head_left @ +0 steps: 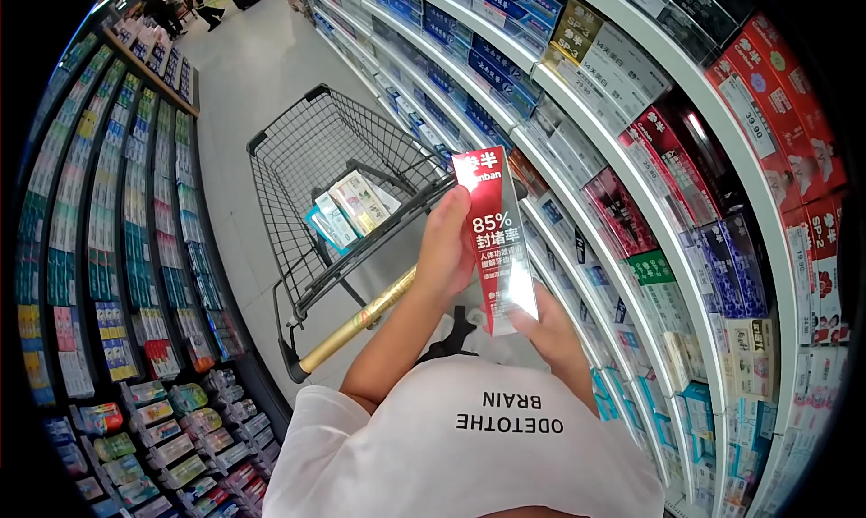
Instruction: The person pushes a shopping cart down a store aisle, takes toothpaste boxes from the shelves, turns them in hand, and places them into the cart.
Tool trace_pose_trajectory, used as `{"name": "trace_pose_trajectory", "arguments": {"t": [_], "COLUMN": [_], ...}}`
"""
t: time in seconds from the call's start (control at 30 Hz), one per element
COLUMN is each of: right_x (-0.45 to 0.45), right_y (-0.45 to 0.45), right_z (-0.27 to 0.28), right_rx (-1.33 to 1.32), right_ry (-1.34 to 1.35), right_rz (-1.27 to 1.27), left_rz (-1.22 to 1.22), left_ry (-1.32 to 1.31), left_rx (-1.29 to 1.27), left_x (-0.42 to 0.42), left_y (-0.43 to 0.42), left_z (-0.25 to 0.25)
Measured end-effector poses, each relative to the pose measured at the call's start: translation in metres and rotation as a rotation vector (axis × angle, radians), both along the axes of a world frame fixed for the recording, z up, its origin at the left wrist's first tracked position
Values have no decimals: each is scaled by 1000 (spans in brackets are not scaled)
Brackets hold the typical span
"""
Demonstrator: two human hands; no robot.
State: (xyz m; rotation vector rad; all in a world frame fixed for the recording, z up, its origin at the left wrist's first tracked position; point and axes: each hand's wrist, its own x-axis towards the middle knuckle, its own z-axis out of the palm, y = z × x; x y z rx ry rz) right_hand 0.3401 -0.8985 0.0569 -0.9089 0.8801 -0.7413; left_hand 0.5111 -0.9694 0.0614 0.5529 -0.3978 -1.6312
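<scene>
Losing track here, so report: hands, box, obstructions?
Left hand holding red box at left side, right hand at lower right corner. Box catching glare low. Shopping cart ahead-left; no obstruction seen.

The red-and-silver carton (494, 234) looks like glossy printed card, the cart (287, 117) like dark metal wire with a smooth, satiny gold handle (359, 320) along its near edge, and the shirt (433, 468) like matt white cloth.

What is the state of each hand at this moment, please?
Left hand: closed on the left side of the red box.
Right hand: holding the same box by its lower right corner.
</scene>
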Motion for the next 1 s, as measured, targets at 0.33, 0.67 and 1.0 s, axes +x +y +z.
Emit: {"name": "trace_pose_trajectory", "arguments": {"t": [0.33, 0.67, 1.0], "right_x": [11, 18, 19], "right_y": [5, 8, 1], "right_z": [1, -9, -13], "right_rx": [-528, -950, -1153], "right_ry": [699, 916, 824], "right_rz": [-121, -299, -320], "left_rz": [182, 239, 173], "left_ry": [-30, 19, 101], "left_rx": [-66, -54, -68], "left_x": [4, 5, 10], "left_y": [-3, 4, 12], "left_z": [0, -9, -10]}}
